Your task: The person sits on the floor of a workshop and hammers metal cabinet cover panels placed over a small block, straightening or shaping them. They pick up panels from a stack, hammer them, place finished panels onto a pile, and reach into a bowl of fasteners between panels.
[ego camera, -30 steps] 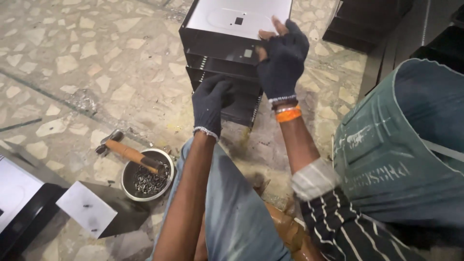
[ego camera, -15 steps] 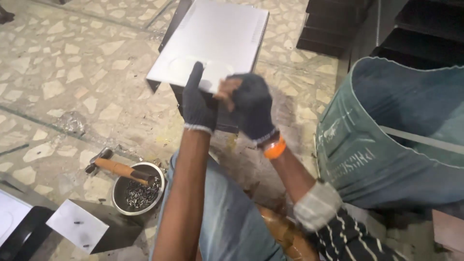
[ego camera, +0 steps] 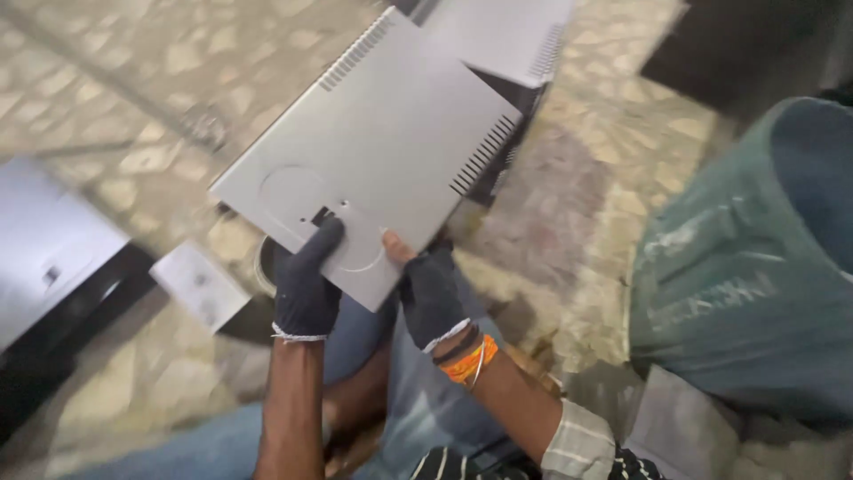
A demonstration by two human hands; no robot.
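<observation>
Centrally, a grey metal panel (ego camera: 373, 151) was held tilted above the stone floor (ego camera: 115, 80), with vent slots along two edges and a small cutout near its lower corner. The left hand (ego camera: 305, 284), in a dark glove, was closed on the panel's lower edge, fingers lying over the top face. The right hand (ego camera: 428, 289), in a fingerless dark glove with an orange wristband (ego camera: 471, 360), gripped the same edge just beside it, thumb on top. Behind the panel stood a dark case (ego camera: 506, 53) with a similar grey cover. A second case (ego camera: 53, 258) lay at left, a green sack (ego camera: 737, 276) at right.
</observation>
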